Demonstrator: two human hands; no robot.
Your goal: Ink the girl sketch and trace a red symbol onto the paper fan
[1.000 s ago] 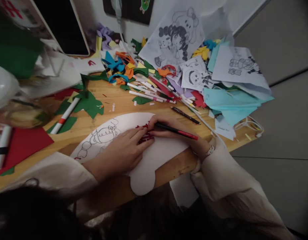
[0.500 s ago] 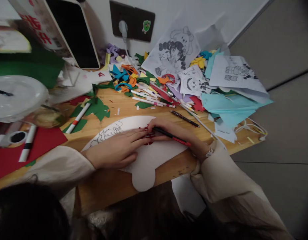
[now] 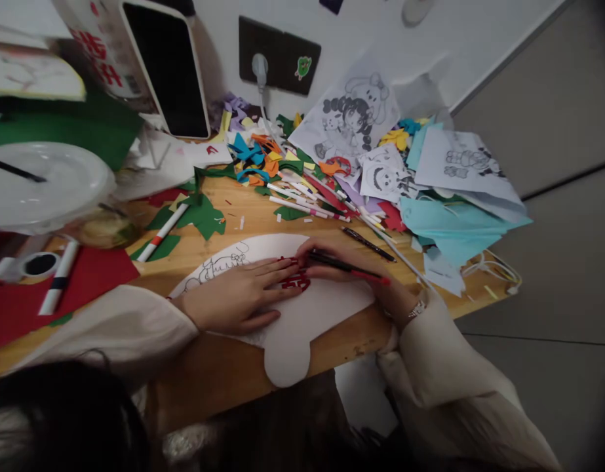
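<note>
A white fan-shaped piece of paper [image 3: 290, 321] lies at the table's front edge, with a line drawing on its left part and a rounded tab toward me. My left hand [image 3: 243, 295] rests flat on it, fingers stretched to the right. Its fingertips touch a red paper cutout [image 3: 296, 282] shaped like a Chinese character, which they partly cover. At the cutout's right edge is my right hand [image 3: 331, 262], closed round a black-and-red pen [image 3: 356, 269] that points back toward the wrist. The pen's far end is hidden in the fingers.
Behind the paper lie a black pen [image 3: 368, 244], several white markers [image 3: 309, 206] and coloured scraps [image 3: 253, 157]. A phone [image 3: 172, 72] leans at the back left. Left are a plastic-lidded bowl [image 3: 51, 190] and red paper [image 3: 100, 275]. Blue paper [image 3: 459, 223] lies right.
The view has shifted slightly, so everything sits a little lower and mostly further right. More of the red cutout shows between my hands. My right hand still holds the pen.
</note>
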